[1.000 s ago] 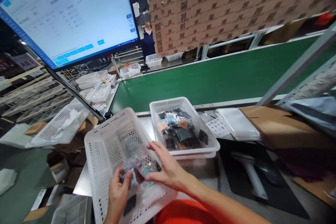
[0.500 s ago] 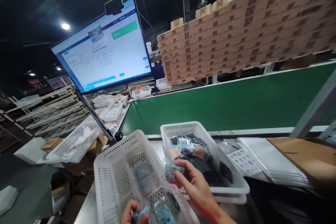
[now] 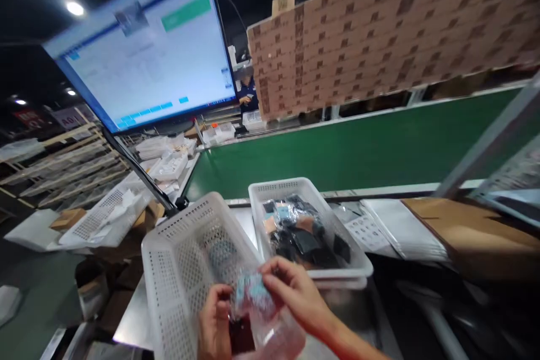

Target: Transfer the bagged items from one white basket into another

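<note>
My right hand (image 3: 301,298) pinches a clear plastic packet (image 3: 255,292) with a light-blue and pinkish pattern by its upper right side. On the packet's left side my left hand (image 3: 216,320) has its fingers curled, gripping its edge. Loose clear plastic hangs below the packet, beside a dark red patch whose kind I cannot make out. Both hands are above the near right part of a white perforated basket (image 3: 163,270), with patterned contents partly seen through its mesh. Behind my right hand, a second white basket (image 3: 310,184) contains several dark and tan bagged items (image 3: 295,228).
A monitor (image 3: 147,67) on an arm stands at the left. A green conveyor belt (image 3: 337,152) runs across behind the baskets, with a cardboard panel (image 3: 379,39) above. White plastic bags (image 3: 388,225) and brown cardboard (image 3: 455,230) lie right. Another person (image 3: 247,93) is far back.
My hands have come together over the basket's near right part. The packet in my right hand has moved left and toward me, to my left hand. The camera view has shifted.
</note>
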A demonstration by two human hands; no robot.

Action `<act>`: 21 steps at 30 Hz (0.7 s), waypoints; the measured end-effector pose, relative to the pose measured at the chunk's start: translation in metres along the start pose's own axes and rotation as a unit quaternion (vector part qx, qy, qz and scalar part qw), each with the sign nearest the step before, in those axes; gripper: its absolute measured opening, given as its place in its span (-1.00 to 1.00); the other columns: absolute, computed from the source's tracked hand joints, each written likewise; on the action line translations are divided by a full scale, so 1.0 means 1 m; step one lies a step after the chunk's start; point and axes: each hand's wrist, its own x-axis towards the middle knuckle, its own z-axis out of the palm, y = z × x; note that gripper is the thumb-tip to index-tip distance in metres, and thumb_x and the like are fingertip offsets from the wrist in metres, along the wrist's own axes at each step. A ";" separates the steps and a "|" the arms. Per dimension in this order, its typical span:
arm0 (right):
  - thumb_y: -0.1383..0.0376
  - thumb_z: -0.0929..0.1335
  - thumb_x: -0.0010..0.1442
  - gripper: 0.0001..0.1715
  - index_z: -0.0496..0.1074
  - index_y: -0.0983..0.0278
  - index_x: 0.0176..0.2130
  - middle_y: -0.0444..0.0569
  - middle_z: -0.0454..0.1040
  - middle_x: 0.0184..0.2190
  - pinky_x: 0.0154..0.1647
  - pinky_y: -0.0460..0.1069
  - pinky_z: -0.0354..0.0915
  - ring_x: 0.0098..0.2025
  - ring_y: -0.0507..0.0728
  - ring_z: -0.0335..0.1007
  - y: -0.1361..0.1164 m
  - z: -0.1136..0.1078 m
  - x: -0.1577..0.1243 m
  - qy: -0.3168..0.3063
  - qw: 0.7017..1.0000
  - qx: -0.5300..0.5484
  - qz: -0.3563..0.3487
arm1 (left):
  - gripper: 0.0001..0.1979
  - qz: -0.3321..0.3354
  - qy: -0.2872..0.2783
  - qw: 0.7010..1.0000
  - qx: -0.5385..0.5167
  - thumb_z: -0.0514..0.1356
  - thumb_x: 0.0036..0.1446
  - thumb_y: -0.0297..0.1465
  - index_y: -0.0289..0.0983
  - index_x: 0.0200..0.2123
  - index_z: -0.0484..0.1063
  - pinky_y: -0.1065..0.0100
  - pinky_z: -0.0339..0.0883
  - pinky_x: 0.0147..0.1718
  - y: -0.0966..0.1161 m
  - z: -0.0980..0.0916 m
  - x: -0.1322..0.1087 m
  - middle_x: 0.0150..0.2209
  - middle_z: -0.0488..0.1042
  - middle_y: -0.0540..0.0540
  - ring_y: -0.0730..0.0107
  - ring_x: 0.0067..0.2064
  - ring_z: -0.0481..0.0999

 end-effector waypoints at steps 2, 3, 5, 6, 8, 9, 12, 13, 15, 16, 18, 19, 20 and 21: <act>-0.15 0.46 0.15 -0.45 0.50 0.26 -0.18 -0.02 0.49 -0.30 -0.42 0.03 0.44 -0.33 0.20 0.42 -0.004 -0.027 0.019 0.081 0.997 0.008 0.013 | -0.37 -0.011 -0.049 0.997 0.061 0.06 0.27 0.21 -0.26 -0.14 0.48 0.32 0.27 -0.34 0.007 -0.025 0.006 -0.38 0.48 -0.06 0.30 -0.38 0.39; -0.16 0.46 0.12 -0.38 0.49 0.25 -0.08 0.03 0.51 -0.23 -0.41 0.08 0.49 -0.27 0.25 0.46 -0.003 -0.043 0.030 0.129 0.991 -0.006 0.014 | -0.41 -0.019 -0.084 0.990 0.114 0.14 0.24 0.18 -0.26 -0.14 0.49 0.30 0.30 -0.27 0.007 -0.036 0.009 -0.34 0.50 -0.07 0.27 -0.33 0.43; -0.13 0.47 0.04 -0.21 0.44 0.27 0.11 0.15 0.53 -0.06 -0.19 0.25 0.57 -0.09 0.39 0.50 0.003 -0.073 0.048 0.231 0.967 -0.105 -0.013 | -0.51 -0.022 -0.155 0.963 0.221 0.24 0.22 0.07 -0.25 -0.11 0.52 0.25 0.34 -0.10 0.000 -0.055 0.012 -0.21 0.55 -0.12 0.19 -0.17 0.51; -0.09 0.47 0.02 -0.15 0.42 0.31 0.16 0.23 0.51 0.04 0.00 0.34 0.53 0.03 0.45 0.47 0.007 -0.084 0.053 0.271 0.946 -0.175 -0.041 | -0.56 -0.023 -0.189 0.946 0.263 0.27 0.22 -0.01 -0.25 -0.08 0.54 0.22 0.33 -0.02 -0.006 -0.062 0.012 -0.14 0.56 -0.14 0.15 -0.08 0.53; -0.03 0.44 0.06 -0.20 0.43 0.36 0.16 0.31 0.48 0.14 0.28 0.42 0.32 0.18 0.51 0.40 0.014 -0.092 0.053 0.296 0.906 -0.285 -0.099 | -0.59 -0.045 -0.241 0.914 0.322 0.30 0.18 -0.15 -0.27 0.00 0.56 0.20 0.29 0.11 -0.016 -0.070 0.007 -0.01 0.57 -0.19 0.11 0.06 0.52; 0.00 0.42 0.13 -0.28 0.45 0.36 0.15 0.30 0.48 0.15 0.33 0.41 0.28 0.22 0.49 0.38 0.017 -0.090 0.049 0.273 0.904 -0.305 -0.123 | -0.54 -0.071 -0.259 0.897 0.350 0.32 0.12 -0.20 -0.29 0.05 0.56 0.18 0.29 0.15 -0.020 -0.071 0.003 0.04 0.57 -0.21 0.08 0.11 0.52; 0.08 0.36 0.30 -0.56 0.53 0.25 0.06 0.14 0.55 0.10 0.26 0.26 0.38 0.17 0.34 0.47 0.021 -0.065 0.033 0.118 0.943 -0.268 -0.159 | -0.43 -0.151 -0.309 0.833 0.432 0.38 -0.03 -0.17 -0.27 0.06 0.60 0.03 0.35 0.10 -0.027 -0.067 -0.006 0.04 0.61 -0.26 -0.13 0.09 0.56; 0.10 0.37 0.33 -0.62 0.55 0.23 0.02 0.10 0.58 0.07 0.23 0.22 0.41 0.14 0.30 0.50 0.021 -0.055 0.029 0.073 0.951 -0.253 -0.164 | -0.41 -0.170 -0.333 0.814 0.444 0.40 -0.07 -0.12 -0.25 0.04 0.62 0.00 0.37 0.06 -0.029 -0.065 -0.007 0.02 0.63 -0.27 -0.19 0.07 0.58; 0.13 0.36 0.35 -0.70 0.58 0.22 -0.05 0.07 0.60 0.04 0.19 0.18 0.44 0.09 0.27 0.54 0.018 -0.040 0.025 0.023 0.956 -0.237 -0.172 | -0.37 -0.197 -0.365 0.801 0.432 0.43 -0.12 -0.05 -0.22 0.02 0.65 -0.02 0.37 0.06 -0.035 -0.061 -0.005 0.01 0.64 -0.27 -0.25 0.08 0.58; 0.13 0.35 0.36 -0.71 0.59 0.22 -0.07 0.07 0.61 0.02 0.17 0.17 0.44 0.08 0.27 0.55 0.016 -0.035 0.025 0.014 0.956 -0.235 -0.175 | -0.36 -0.214 -0.368 0.805 0.413 0.44 -0.13 -0.06 -0.21 0.03 0.65 -0.01 0.36 0.09 -0.040 -0.059 -0.002 0.04 0.63 -0.27 -0.25 0.11 0.56; 0.12 0.34 0.37 -0.69 0.59 0.23 -0.09 0.08 0.62 -0.01 0.12 0.17 0.47 0.04 0.28 0.57 0.009 -0.032 0.025 0.006 0.957 -0.235 -0.172 | -0.41 -0.253 -0.357 0.819 0.372 0.47 -0.18 -0.17 -0.25 -0.03 0.66 -0.01 0.35 0.14 -0.049 -0.055 0.005 -0.01 0.64 -0.27 -0.22 0.11 0.56; 0.11 0.33 0.38 -0.67 0.60 0.24 -0.09 0.09 0.63 -0.03 0.09 0.17 0.49 0.02 0.29 0.57 0.006 -0.032 0.023 0.004 0.957 -0.236 -0.167 | -0.50 -0.266 -0.349 0.826 0.352 0.48 -0.18 -0.21 -0.27 -0.12 0.67 -0.01 0.38 0.12 -0.053 -0.054 0.009 -0.09 0.66 -0.25 -0.17 0.06 0.59; 0.09 0.32 0.38 -0.65 0.60 0.24 -0.09 0.09 0.64 -0.05 0.06 0.17 0.51 0.00 0.29 0.58 0.004 -0.032 0.021 0.002 0.958 -0.236 -0.161 | -0.59 -0.271 -0.340 0.836 0.334 0.48 -0.15 -0.22 -0.27 -0.20 0.66 -0.01 0.43 0.07 -0.055 -0.052 0.013 -0.18 0.66 -0.21 -0.09 -0.02 0.62; 0.08 0.31 0.39 -0.63 0.61 0.23 -0.09 0.09 0.64 -0.08 0.03 0.17 0.52 -0.02 0.30 0.59 0.003 -0.032 0.018 0.000 0.960 -0.234 -0.156 | -0.65 -0.268 -0.329 0.848 0.317 0.47 -0.11 -0.18 -0.26 -0.27 0.63 0.01 0.48 0.00 -0.055 -0.050 0.015 -0.27 0.64 -0.17 0.00 -0.10 0.63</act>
